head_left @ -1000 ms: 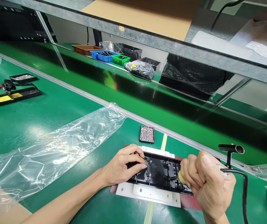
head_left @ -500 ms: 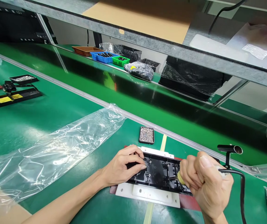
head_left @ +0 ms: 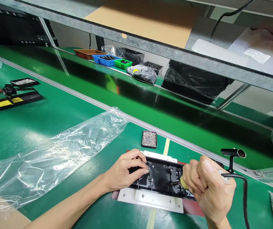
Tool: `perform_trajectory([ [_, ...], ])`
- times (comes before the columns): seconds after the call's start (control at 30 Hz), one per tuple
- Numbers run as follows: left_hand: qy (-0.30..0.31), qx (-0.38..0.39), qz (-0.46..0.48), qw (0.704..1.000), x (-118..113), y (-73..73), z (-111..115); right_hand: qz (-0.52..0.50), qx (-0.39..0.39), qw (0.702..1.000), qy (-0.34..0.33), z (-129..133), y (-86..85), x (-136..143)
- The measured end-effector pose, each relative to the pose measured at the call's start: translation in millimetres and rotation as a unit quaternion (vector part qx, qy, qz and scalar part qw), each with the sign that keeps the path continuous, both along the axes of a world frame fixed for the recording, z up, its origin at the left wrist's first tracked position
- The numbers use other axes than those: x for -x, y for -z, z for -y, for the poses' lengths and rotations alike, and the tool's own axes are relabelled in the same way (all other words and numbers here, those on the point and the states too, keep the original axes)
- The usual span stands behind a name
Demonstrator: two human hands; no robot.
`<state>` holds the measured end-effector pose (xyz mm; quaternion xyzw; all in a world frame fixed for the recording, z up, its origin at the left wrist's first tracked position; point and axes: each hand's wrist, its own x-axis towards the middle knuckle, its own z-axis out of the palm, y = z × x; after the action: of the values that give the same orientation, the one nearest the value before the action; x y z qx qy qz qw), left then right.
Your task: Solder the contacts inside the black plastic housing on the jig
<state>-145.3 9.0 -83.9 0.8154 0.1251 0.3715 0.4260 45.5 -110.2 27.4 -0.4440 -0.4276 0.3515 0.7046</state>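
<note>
A long black plastic housing (head_left: 160,176), with ribs and screw posts inside, lies in a fixture with white blocks (head_left: 150,200). My left hand (head_left: 126,170) holds the housing at its left part, fingers bent and thumb resting on it. In my right hand (head_left: 210,187) is a corded electric screwdriver (head_left: 183,182), wrapped by the closed fingers. Its yellowish nose shows below the fist, and the bit points left and down into the housing's right part. Whether the bit sits on a screw, I cannot make out. Behind the housing stands a small black tray of screws (head_left: 149,139).
A clear plastic bag (head_left: 55,159) lies at the left. A black stand with a tube (head_left: 233,154) rises at the right, near the black cable (head_left: 245,197). A metal rail (head_left: 98,103) crosses behind the work. Overhead runs a shelf (head_left: 136,39).
The whole view has shifted very slightly. Both hands keep their places on the housing and the screwdriver, and the bit stays at the same part of the housing.
</note>
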Motion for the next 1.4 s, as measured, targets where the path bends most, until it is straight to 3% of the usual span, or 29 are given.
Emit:
perform_trajectory([
  [0.33, -0.004, -0.005, -0.001, 1.000, 0.0, -1.8, -0.9, 0.025, 0.029, 0.999, -0.010, 10.8, 10.1, -13.0],
  [0.4, -0.006, -0.005, -0.004, 1.000, 0.3, -2.5, -0.2, 0.041, 0.044, 0.997, -0.048, 11.9, 12.0, -20.0],
  [0.5, -0.007, -0.005, -0.006, 1.000, 0.5, -2.5, 0.5, 0.035, 0.037, 0.986, -0.159, 12.5, 10.8, -31.3],
  [0.57, -0.008, -0.004, -0.008, 1.000, 0.7, -1.7, 0.4, 0.018, 0.015, 0.983, -0.181, 13.2, 6.9, -37.0],
  [0.67, -0.008, -0.005, -0.013, 1.000, 1.0, -0.1, -0.1, 0.022, -0.019, 0.991, -0.133, 13.6, -2.2, -41.0],
  [0.83, -0.007, -0.006, -0.020, 1.000, 1.5, 1.1, -0.5, 0.004, -0.026, 0.999, 0.027, 2.2, -14.0, -38.6],
  [0.9, -0.010, -0.009, -0.021, 1.000, 1.7, 1.2, -0.6, 0.009, -0.034, 0.998, 0.061, -5.0, -15.3, -36.2],
  [1.4, -0.005, 0.003, -0.031, 1.000, 3.7, 4.2, -0.1, 0.033, -0.062, 0.994, 0.081, -19.8, -0.9, -21.7],
])
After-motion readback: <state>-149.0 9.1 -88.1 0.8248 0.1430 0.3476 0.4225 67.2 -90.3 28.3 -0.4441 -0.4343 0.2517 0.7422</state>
